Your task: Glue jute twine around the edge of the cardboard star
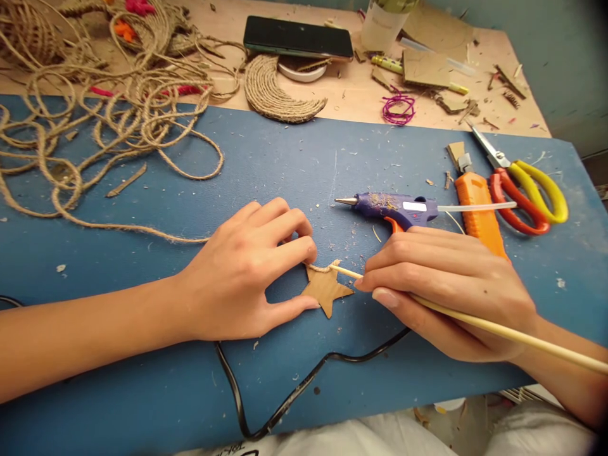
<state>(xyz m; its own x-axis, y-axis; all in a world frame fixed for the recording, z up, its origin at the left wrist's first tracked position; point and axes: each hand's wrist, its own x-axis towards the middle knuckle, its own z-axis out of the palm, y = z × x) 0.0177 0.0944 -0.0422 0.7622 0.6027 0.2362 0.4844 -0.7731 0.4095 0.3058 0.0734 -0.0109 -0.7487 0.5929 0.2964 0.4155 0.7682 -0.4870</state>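
Note:
A small cardboard star (327,292) lies flat on the blue mat, and jute twine (142,228) runs under my left hand to its top edge. My left hand (251,269) is closed on the star's left side, the thumb on the lower left point and bent fingertips pressing the twine at the upper left. In my right hand (451,285) is a thin wooden skewer (503,330), gripped like a pen. Its tip touches the twine near the star's top point. Just beyond my right hand lies a purple hot glue gun (394,208) with its nozzle facing left.
Loose twine loops (128,120) spread over the left side. Right of the glue gun are an orange utility knife (479,212) and scissors (536,190). A twine-covered crescent (275,95), a phone (298,38) and cardboard scraps (425,68) sit behind. A black cord (285,405) crosses in front.

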